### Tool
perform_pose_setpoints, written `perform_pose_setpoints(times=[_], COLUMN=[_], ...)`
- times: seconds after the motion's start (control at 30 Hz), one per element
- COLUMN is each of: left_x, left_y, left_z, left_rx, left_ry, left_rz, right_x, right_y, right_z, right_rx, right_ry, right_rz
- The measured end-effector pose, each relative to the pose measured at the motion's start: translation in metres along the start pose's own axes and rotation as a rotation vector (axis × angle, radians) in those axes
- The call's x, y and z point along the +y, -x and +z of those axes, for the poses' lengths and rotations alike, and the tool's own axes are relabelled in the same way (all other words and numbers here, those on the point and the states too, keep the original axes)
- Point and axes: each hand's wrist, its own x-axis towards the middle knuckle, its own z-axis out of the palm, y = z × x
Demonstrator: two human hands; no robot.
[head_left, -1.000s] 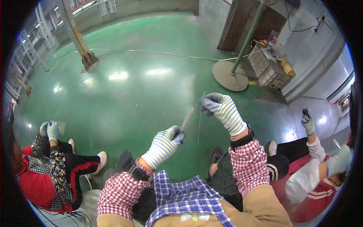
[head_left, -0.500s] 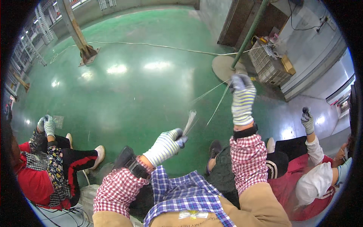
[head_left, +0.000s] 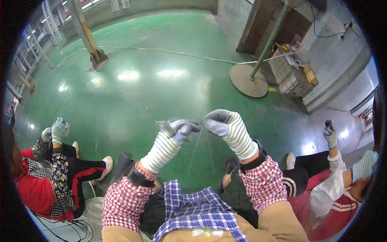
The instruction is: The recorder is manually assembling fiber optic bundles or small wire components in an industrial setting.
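Observation:
Both my hands wear striped knit gloves with grey fingertips. My left hand (head_left: 171, 135) is raised in front of me and pinches a small bundle of thin pale strands (head_left: 163, 124). My right hand (head_left: 225, 126) sits just right of it, fingertips almost touching the left ones, closed on a few thin strands (head_left: 203, 147) that hang down between my wrists. A blue checked cloth (head_left: 193, 209) lies over my lap.
A seated person in red and black sits at my left with gloved hands (head_left: 56, 130) raised. Another person in red and white at my right holds up a gloved hand (head_left: 330, 133). Ahead on the green floor stand a round pole base (head_left: 248, 80), a steel post foot (head_left: 96, 58) and a crate (head_left: 288, 74).
My right hand has come down from high at the right to meet my left hand. My left hand rose a little and turned its bundle leftward. The strands now hang below both hands.

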Motion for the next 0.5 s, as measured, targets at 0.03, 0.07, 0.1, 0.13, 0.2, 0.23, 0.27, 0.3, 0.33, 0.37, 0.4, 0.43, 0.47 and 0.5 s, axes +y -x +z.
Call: perform_pose_setpoints(times=[0.03,0.07,0.1,0.13,0.2,0.23,0.27,0.3,0.33,0.37,0.4,0.43,0.47,0.5], left_x=[0.004,0.008,0.014,0.0,-0.004,-0.013,-0.019,0.0,0.005,0.004,0.001,0.0,0.0,0.0], left_y=[0.001,0.001,0.002,0.001,0.0,0.001,0.001,0.003,-0.001,-0.003,-0.003,-0.003,-0.005,-0.006], left_z=[0.003,0.006,0.007,0.012,0.017,0.026,0.028,0.023,0.023,0.02,0.018,0.015,0.015,0.014], left_rx=[0.024,0.055,0.078,0.106,0.05,0.032,0.017,-0.031,-0.007,-0.021,-0.038,-0.011,-0.07,-0.133], left_ry=[0.067,0.13,0.136,0.183,0.261,0.367,0.472,0.535,0.501,0.545,0.588,0.589,0.649,0.709], left_rz=[-0.048,-0.096,-0.066,-0.016,-0.019,-0.078,-0.137,-0.139,-0.192,-0.178,-0.164,-0.157,-0.198,-0.239], right_x=[-0.003,-0.002,-0.007,-0.011,-0.003,-0.002,-0.002,0.001,0.003,-0.001,-0.001,0.001,-0.001,-0.006], right_y=[-0.001,-0.002,-0.002,-0.002,-0.004,-0.004,-0.007,-0.008,-0.011,-0.013,-0.014,-0.014,-0.015,-0.014], right_z=[0.004,0.007,0.01,0.013,0.014,0.016,0.019,0.018,0.017,0.02,0.022,0.023,0.024,0.027], right_rx=[-0.014,-0.035,0.001,0.037,0.041,0.088,0.131,0.141,0.152,0.151,0.121,0.128,0.149,0.172], right_ry=[-0.006,-0.009,0.091,0.191,-0.011,0.006,0.02,0.009,-0.003,-0.029,-0.023,-0.033,-0.04,-0.019], right_rz=[-0.012,-0.023,-0.036,-0.053,-0.046,-0.022,0.003,-0.022,-0.046,-0.037,-0.037,-0.034,-0.035,-0.01])
